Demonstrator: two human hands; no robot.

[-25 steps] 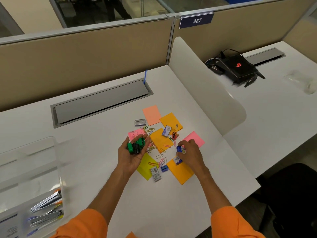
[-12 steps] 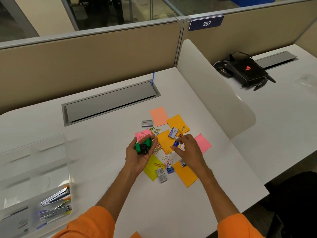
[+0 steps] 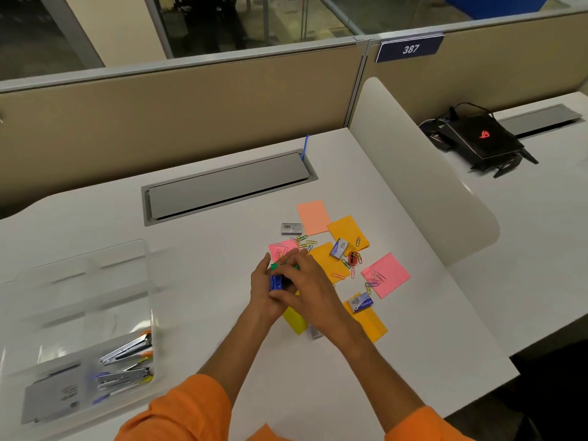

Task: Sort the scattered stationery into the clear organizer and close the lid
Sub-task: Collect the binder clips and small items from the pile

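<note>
My left hand (image 3: 262, 291) is cupped palm up over the desk and holds green binder clips (image 3: 274, 266). My right hand (image 3: 307, 283) lies over that palm, its fingertips on a blue binder clip (image 3: 276, 283) resting there. Behind and to the right of my hands lie sticky notes: salmon (image 3: 313, 216), orange (image 3: 348, 232), pink (image 3: 386, 275) and yellow (image 3: 296, 321). Among them are coloured paper clips (image 3: 305, 241), a red binder clip (image 3: 352, 257) and small staple boxes (image 3: 291, 228). The clear organizer (image 3: 95, 281) stands at the left with staplers (image 3: 127, 351) in its near compartment.
A grey cable hatch (image 3: 229, 186) is set into the desk behind the stationery. A white curved divider (image 3: 423, 173) bounds the desk on the right. A black device (image 3: 480, 141) with cables sits on the adjacent desk. The desk's front edge runs close at lower right.
My right hand lifted a blue binder clip from the pile and carried it left onto my left palm. The view shifted, bringing more of the organizer into sight.
</note>
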